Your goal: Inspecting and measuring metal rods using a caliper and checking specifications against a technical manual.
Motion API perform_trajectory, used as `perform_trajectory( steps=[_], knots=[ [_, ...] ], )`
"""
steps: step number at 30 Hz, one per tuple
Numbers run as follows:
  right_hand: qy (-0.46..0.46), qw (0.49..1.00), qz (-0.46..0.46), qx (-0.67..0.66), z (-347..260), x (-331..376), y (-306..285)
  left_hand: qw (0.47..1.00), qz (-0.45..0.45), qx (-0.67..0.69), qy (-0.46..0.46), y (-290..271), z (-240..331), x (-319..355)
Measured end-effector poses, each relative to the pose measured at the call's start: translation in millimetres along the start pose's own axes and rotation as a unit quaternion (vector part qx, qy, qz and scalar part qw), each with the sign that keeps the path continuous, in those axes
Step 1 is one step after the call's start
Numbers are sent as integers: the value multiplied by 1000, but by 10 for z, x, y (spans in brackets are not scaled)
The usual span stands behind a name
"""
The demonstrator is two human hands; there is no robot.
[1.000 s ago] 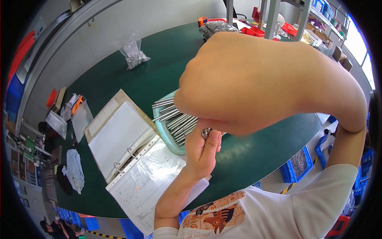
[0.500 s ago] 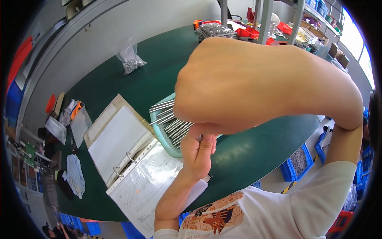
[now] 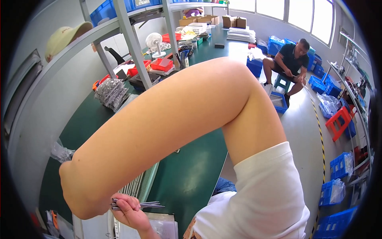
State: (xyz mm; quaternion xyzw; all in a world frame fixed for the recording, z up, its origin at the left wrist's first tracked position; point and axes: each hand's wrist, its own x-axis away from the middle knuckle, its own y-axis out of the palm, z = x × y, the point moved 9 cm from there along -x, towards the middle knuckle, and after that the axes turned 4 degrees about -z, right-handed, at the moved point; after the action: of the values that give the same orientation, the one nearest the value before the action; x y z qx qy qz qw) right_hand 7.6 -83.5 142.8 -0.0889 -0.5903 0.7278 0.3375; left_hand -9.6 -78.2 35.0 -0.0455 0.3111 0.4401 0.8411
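Thin metal rods (image 3: 153, 204) jut rightward — from the left grip (image 3: 129, 210).

Above the green table (image 3: 187, 175), the right arm (image 3: 167, 119) is bent sharply at the elbow, fingers of the right hand (image 3: 85, 197) being hidden; the left hand (image 3: 129, 210) is curled, its thumb visible.
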Motion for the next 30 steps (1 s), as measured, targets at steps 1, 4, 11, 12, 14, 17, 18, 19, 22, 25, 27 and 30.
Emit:
perform_trajectory(
  steps=[1,4,11,12,14,17,18,19,22,25,27,30],
  knots=[
    [2,999,15,33,-23,14,16,1000,-7,-4,-3,31,-20,-6],
    [1,995,-1,95,-68,81,30,1000,-9,-5,-6,59,-30,-11],
    [-6,988,105,113,-79,52,-133,1000,24,-16,-6,-54,11,-16],
    [-9,988,106,114,-90,7,-91,1000,6,-16,-7,-25,-4,-25],
    [4,990,30,137,-172,95,-19,1000,-6,-19,-3,-7,4,-27],
    [20,986,45,159,-200,28,-61,999,7,-31,-7,-32,17,-16],
    [15,986,48,161,-210,20,-59,999,12,-34,-6,-42,33,-26],
    [14,986,39,164,-220,24,-52,999,4,-39,-9,-21,39,-33],
    [15,985,11,170,-254,67,-47,999,7,-42,-19,6,16,-10],
    [17,985,-17,173,-295,177,-56,998,33,-34,-29,-14,-23,20],
    [13,985,-25,171,-269,256,-68,998,32,-49,-18,-20,-34,6],
    [62,988,-19,138,-129,313,-132,998,22,-54,-15,4,17,9]
  ],
)
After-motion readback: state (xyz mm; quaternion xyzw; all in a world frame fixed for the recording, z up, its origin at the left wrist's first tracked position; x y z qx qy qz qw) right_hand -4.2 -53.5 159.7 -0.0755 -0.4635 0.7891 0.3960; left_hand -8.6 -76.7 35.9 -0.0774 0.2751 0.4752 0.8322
